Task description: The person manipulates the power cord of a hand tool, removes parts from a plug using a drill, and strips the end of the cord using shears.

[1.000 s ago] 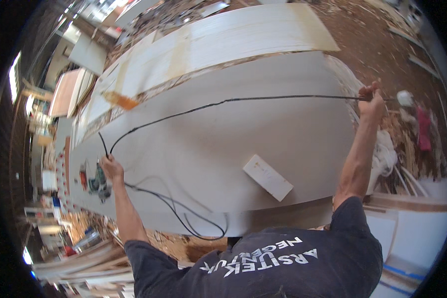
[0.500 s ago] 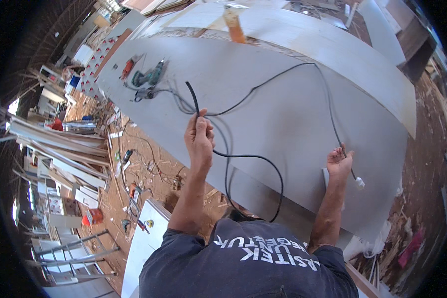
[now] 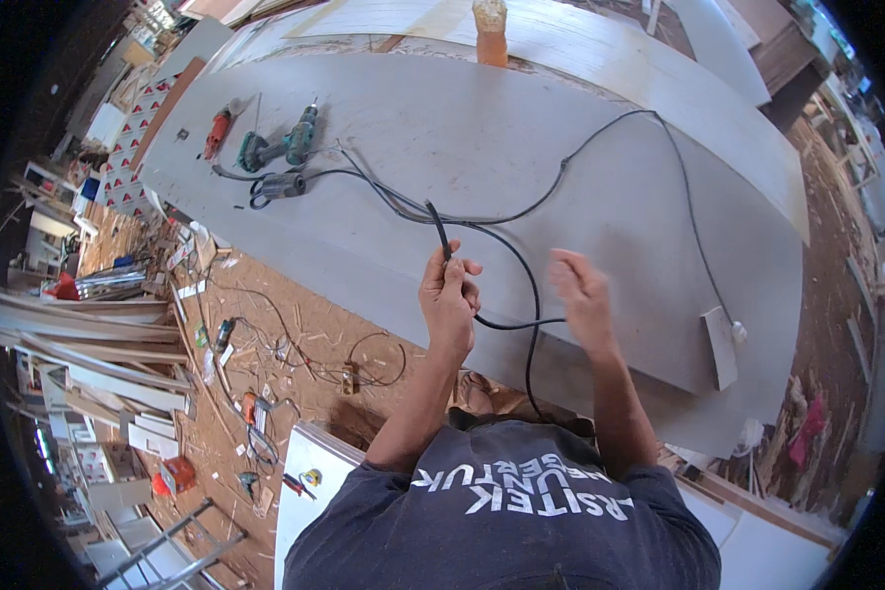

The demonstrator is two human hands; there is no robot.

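Observation:
My left hand (image 3: 449, 307) is closed on a black cable (image 3: 517, 325) near its end, and the short cut tip sticks up past the fingers. From under that hand the cable runs right and disappears behind my right hand (image 3: 584, 300). That hand is smeared by motion, so its fingers and anything in them cannot be made out. A long dark cord (image 3: 698, 231) loops across the grey panel (image 3: 462, 118), ending in a white plug (image 3: 738, 332) by a small white board piece (image 3: 720, 350). Cord strands cross just beyond my left hand.
Toward the panel's far left lie a teal cordless drill (image 3: 300, 136), a dark grey power tool (image 3: 281, 185) and an orange-red tool (image 3: 216, 134). A bottle of amber liquid (image 3: 491, 44) stands behind the panel. Wood scraps and tools litter the floor (image 3: 265, 324); a ladder (image 3: 182, 546) is lower left.
My right hand has let go of the cord near the white plug and moved left toward the cable. The plug now rests on the panel. My left hand still grips the cable.

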